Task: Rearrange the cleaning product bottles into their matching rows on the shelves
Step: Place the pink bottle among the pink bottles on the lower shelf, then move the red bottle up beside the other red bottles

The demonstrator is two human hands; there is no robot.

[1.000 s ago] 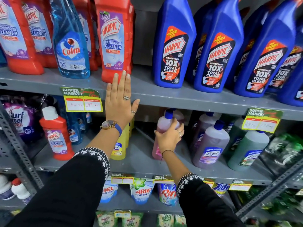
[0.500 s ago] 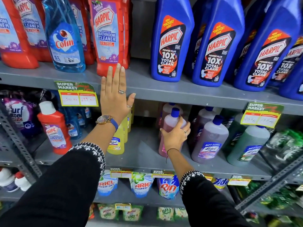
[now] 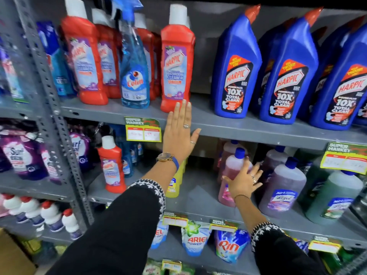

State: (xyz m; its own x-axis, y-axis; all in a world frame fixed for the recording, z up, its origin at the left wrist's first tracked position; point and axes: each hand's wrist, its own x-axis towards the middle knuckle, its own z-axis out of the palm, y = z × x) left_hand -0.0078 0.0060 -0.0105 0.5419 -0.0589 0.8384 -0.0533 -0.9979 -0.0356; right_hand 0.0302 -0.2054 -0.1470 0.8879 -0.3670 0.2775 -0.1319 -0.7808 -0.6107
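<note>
My left hand (image 3: pixel 179 133) lies flat and open against the front edge of the upper shelf (image 3: pixel 248 128), its fingertips just below a red Harpic bathroom cleaner bottle (image 3: pixel 176 62). My right hand (image 3: pixel 243 182) is on the middle shelf (image 3: pixel 198 201) with its fingers spread. Its palm rests against the side of a pink bottle (image 3: pixel 231 167) with a blue cap, and its fingers reach toward a purple bottle (image 3: pixel 282 191). A blue Colin spray bottle (image 3: pixel 134 72) stands among the red Harpic bottles. One red Harpic bottle (image 3: pixel 112 165) stands alone on the middle shelf by small blue bottles.
Blue Harpic bottles (image 3: pixel 236 76) fill the upper right. A green bottle (image 3: pixel 335 197) and a yellow bottle (image 3: pixel 174 185) share the middle shelf. A grey perforated post (image 3: pixel 59 135) divides the racks, with Surf pouches (image 3: pixel 19 155) to its left. Ariel (image 3: pixel 195 241) and Rin (image 3: pixel 228 247) pouches sit below.
My right hand has loosened from its grip around the pink bottle and its fingers are now spread. The view has pulled back and tilted up. My left hand stays on the shelf edge.
</note>
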